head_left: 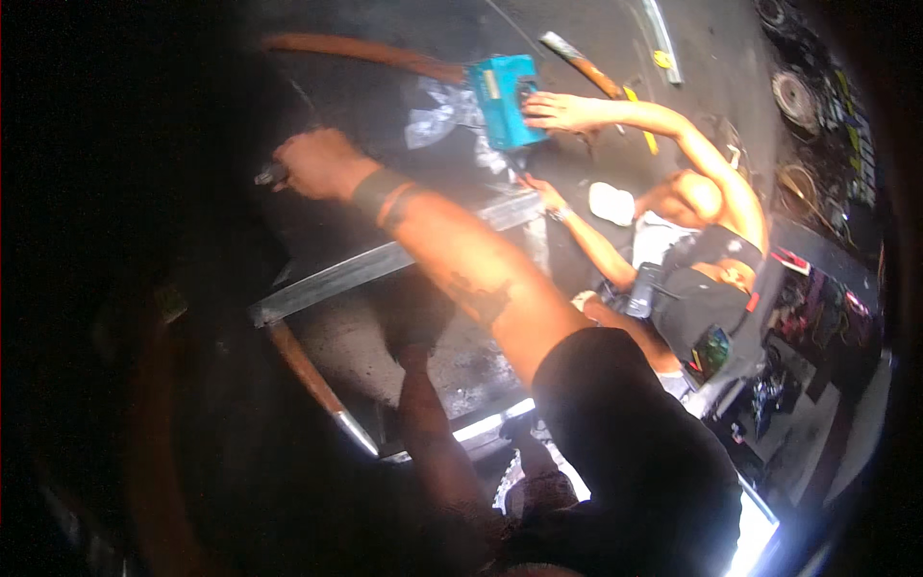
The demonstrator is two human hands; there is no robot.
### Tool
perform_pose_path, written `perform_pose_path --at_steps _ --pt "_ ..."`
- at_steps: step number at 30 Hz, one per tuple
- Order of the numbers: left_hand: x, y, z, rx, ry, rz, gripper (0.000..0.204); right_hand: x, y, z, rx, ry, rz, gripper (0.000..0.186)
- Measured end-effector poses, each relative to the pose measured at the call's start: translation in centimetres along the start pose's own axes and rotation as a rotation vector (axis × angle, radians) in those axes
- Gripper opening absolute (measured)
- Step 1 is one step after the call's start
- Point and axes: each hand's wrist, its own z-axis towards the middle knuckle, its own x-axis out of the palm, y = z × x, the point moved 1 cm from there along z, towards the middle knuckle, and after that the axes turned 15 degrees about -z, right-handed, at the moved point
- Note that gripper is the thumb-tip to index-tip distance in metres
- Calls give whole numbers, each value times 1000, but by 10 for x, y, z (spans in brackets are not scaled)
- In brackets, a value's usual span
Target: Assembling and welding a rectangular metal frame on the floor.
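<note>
My right arm, with dark bands and a tattoo, reaches across to the upper left. At its end my right hand (322,163) is closed around a small object with a shiny metal end (266,177); its kind is too dark to make out. The hand is beyond a rectangular metal frame, whose grey tube (365,272) passes under my forearm. A rusty tube (306,367) forms the frame's left side. My left hand does not show; the left of the picture is very dark.
A crouching person at right has one hand (567,111) on a teal box-shaped machine (502,123) and the other (546,192) by the grey tube's far end. A long rusty bar (365,45) lies behind. Metal pieces (582,65) and yellow-marked strips lie beyond. Clutter lines the right.
</note>
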Motion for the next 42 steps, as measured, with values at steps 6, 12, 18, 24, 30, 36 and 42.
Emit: perform_pose_path --at_steps 6,12,18,24,30,36,42 --pt "-31 -46 -30 -3 -179 -525 70 -11 64 -50 450 -452 536 50" --pt "-53 -150 -67 -73 -268 -1970 27 -27 119 -129 289 -235 923 49" --pt "-64 -212 -98 -52 -290 -2276 24 -39 114 -190 292 -372 999 74" --pt "-83 -247 -131 -60 -142 -2247 22 -52 107 -281 441 -192 1135 82" --pt "-96 -262 -139 -166 -385 -2707 18 -31 126 -429 602 24 1158 66" --pt "-96 -295 -165 -310 -334 -2698 28 -7 142 -602 894 217 764 52" --pt "-105 -317 -176 -376 -331 -2642 32 -15 159 -653 970 195 595 46"
